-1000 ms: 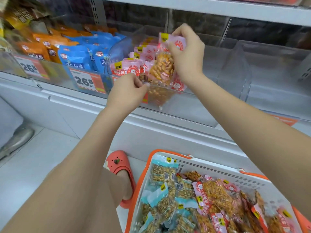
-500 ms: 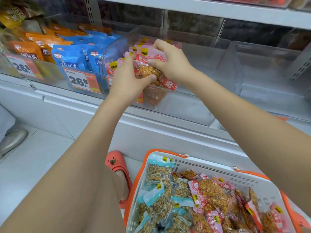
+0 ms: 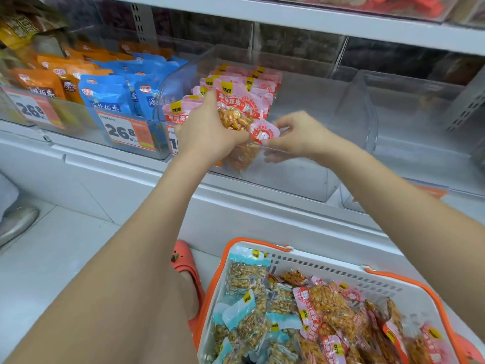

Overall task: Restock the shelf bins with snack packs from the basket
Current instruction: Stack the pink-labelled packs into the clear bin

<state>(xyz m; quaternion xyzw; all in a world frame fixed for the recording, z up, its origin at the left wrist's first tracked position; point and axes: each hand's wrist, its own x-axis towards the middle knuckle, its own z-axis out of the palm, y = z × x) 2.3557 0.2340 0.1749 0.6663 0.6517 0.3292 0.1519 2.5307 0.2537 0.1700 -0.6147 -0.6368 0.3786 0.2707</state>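
Note:
A pink peanut snack pack stands at the front of a row of like packs in a clear shelf bin. My left hand grips this front pack from the left, thumb on top and fingers under it. My right hand sits at the bin's front rim, and its curled fingertips pinch the pack's lower right corner. Below, at the bottom right, is the white basket with an orange rim. It holds several teal packs and pink packs.
An empty clear bin stands to the right of the filled one. Blue packs and orange packs fill bins at the left, behind price tags. My orange clog is beside the basket; someone's shoe is at far left.
My right hand lowered the pink pack from above the bin into the row, then slid right and down to its corner. My left hand moved onto the pack and took hold.

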